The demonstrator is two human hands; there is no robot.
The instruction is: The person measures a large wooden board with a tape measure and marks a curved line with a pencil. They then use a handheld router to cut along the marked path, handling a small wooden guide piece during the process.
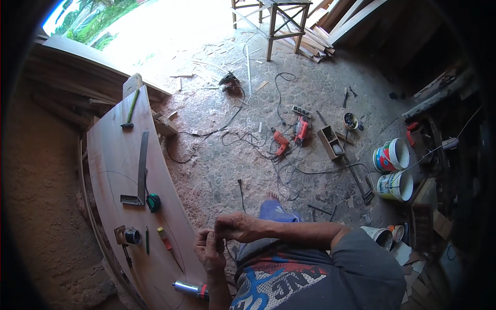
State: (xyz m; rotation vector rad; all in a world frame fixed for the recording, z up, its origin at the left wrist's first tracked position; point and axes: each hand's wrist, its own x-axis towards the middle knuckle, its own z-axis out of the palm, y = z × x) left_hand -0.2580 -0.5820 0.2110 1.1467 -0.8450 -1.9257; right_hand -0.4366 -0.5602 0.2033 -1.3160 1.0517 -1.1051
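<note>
My right hand (238,227) and my left hand (209,250) meet in front of my body, at the right edge of a long wooden board (111,170). The fingers of both are closed in a pinch; anything between them is too small or hidden to name. Close to my left forearm lies a silver cylindrical tool (190,288) with a red band. Further left on the board are a yellow-handled screwdriver (164,238), a pencil (147,240), a dark round tool part on a flat plate (132,236), a green tape measure (153,203), a metal square (142,170) and a hammer (131,111).
Shavings and cords cover the floor. Two red power drills (280,143), a power strip (301,111), a circular saw (229,81) and a wooden toolbox (330,143) lie ahead. Paint buckets (397,186) stand right; a wooden stool frame (284,36) is at the back.
</note>
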